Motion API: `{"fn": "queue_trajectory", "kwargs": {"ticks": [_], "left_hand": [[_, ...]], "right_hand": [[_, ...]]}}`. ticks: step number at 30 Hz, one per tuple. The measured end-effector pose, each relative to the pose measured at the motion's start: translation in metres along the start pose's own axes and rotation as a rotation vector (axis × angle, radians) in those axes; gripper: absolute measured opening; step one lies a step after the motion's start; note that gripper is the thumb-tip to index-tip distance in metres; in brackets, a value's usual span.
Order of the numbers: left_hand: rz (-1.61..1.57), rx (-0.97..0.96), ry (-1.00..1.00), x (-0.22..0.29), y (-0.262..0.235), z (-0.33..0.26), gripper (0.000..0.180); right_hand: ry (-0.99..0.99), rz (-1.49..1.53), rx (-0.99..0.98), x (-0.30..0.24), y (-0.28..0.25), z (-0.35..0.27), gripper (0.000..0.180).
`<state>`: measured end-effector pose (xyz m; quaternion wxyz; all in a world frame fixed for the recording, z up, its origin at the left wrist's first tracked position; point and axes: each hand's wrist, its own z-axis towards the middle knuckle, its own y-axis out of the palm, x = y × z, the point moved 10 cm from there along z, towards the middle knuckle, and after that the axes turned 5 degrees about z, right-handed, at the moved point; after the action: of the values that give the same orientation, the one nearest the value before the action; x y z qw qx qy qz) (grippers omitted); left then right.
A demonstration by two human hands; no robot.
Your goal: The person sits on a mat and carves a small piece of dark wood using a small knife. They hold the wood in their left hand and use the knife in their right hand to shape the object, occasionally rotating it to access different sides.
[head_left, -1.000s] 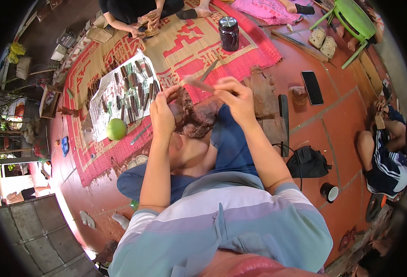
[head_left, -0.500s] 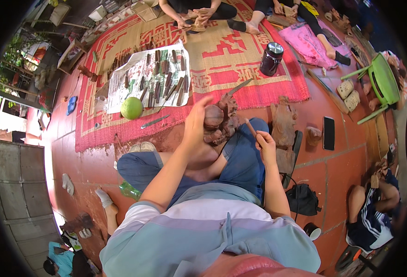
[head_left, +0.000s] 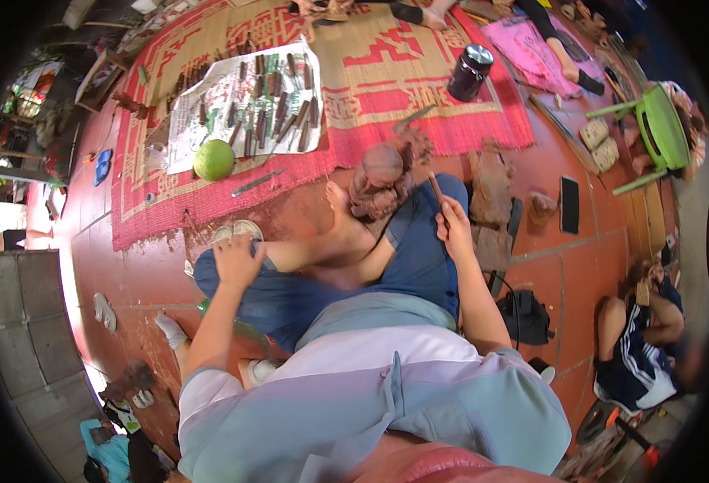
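Observation:
My left hand [head_left: 239, 262] lies on my left knee beside a pair of pale slippers [head_left: 246, 230], fingers spread and holding nothing. In front of my crossed legs stands a dark brown wood carving [head_left: 380, 183] with a rounded, figure-like body and a ragged upper right side. My right hand [head_left: 454, 229] is closed around a slim brown carving chisel [head_left: 436, 190] just right of the carving, its upper end pointing up and apart from the wood. My fist hides the chisel's lower end.
A white printed sheet [head_left: 185, 141] holds several chisels on the red-patterned mat [head_left: 354, 153]. Around it are a green round fruit [head_left: 214, 160], a flat blade [head_left: 258, 182] and a dark flask [head_left: 470, 72]. Rough wood [head_left: 493, 189], a phone [head_left: 569, 205] and a black bag [head_left: 525, 318] lie at right.
My left hand has left the carving and moved down left to my knee. The carving now shows a different side. My right hand still grips the chisel, slightly higher up.

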<state>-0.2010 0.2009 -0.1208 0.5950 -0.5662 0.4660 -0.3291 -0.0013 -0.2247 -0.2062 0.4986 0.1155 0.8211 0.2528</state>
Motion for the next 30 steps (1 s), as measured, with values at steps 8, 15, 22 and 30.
{"fn": "queue_trajectory", "kwargs": {"ticks": [8,15,22,30], "left_hand": [[-0.199,-0.354,-0.372,-0.114,0.047,0.040,0.054],[-1.443,0.064,0.160,0.094,-0.123,0.113,0.041],[-1.271,0.081,0.603,0.256,-0.232,0.104,0.043],[-1.449,-0.135,0.532,0.258,-0.205,0.116,0.040]], "right_hand": [[-0.059,-0.010,0.039,-0.020,0.000,-0.034,0.022],[-0.398,-0.374,-0.173,-0.100,0.103,-0.070,0.020],[-0.379,-0.730,-0.126,-0.054,0.058,-0.040,0.017],[-0.651,-1.055,-0.511,-0.115,0.171,-0.056,0.017]]}}
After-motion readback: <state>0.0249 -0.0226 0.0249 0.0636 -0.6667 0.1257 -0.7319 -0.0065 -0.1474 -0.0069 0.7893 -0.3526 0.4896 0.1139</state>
